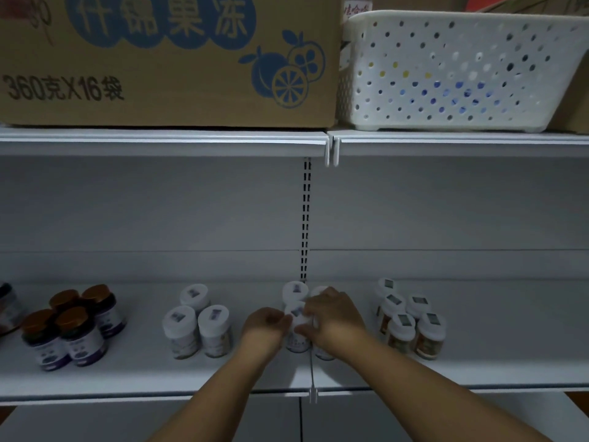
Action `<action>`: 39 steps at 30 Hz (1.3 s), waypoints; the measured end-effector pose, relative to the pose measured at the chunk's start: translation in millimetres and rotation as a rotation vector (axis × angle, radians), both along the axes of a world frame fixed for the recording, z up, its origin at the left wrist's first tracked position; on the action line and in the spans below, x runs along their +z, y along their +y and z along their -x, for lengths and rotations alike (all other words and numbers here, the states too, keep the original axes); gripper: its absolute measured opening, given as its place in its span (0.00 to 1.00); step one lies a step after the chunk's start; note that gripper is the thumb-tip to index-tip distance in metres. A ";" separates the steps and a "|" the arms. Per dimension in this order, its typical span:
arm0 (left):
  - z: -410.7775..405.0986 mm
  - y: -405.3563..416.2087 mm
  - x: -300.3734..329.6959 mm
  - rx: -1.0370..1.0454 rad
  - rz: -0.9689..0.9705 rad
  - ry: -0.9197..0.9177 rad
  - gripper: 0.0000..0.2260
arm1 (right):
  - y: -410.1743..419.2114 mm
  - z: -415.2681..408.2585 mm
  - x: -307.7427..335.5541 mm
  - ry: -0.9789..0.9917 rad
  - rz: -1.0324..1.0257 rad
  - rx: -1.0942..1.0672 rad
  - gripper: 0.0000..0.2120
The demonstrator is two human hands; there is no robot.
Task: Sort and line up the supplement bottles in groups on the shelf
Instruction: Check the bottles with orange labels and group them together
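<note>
Cardboard box [165,59] at 11 o'clock, white basket [462,74] at 1 o'clock. Shelf [143,378] carries bottle groups. At centre, left hand [266,325] and right hand [333,317], fingers curled, both grip one white-capped bottle [298,317] among its group.

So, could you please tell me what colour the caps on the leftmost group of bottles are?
Amber-brown caps, clearest in the head view.

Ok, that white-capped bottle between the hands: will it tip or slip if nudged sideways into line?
The white-capped bottle stands taller than it is wide, so a push near the cap may tip it; lower is safer. Its rigid-looking plastic probably slides easily on the smooth shelf. Bottles stand close behind and beside it, so a hard shove might knock them.
</note>
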State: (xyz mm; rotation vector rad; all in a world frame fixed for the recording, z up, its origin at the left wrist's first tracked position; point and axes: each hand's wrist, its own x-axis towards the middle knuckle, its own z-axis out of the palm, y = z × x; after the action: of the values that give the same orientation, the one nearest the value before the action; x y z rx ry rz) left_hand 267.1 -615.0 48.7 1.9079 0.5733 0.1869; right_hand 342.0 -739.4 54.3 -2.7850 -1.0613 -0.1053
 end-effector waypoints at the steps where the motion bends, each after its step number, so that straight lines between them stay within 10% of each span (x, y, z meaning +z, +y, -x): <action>1: -0.7 0.6 1.7 0.003 -0.033 0.005 0.08 | -1.9 0.1 -0.9 -0.010 -0.007 0.024 0.23; 12: -31.8 -15.4 30.3 -0.280 -0.276 -0.123 0.29 | -76.3 1.8 19.5 -0.045 -0.235 -0.053 0.27; 23: -41.1 -75.6 18.9 -0.460 -0.450 -0.106 0.29 | -156.0 -2.9 11.5 -0.035 -0.251 -0.204 0.21; 39: -32.5 -162.1 10.9 -0.253 -0.399 -0.023 0.24 | -183.3 -53.4 4.1 -0.059 -0.032 0.142 0.16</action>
State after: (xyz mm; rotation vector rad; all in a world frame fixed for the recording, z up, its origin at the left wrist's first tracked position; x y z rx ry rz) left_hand 299.6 -777.1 59.6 2.3410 0.2870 0.1673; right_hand 395.3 -922.8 58.4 -2.6832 -1.2562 -0.1860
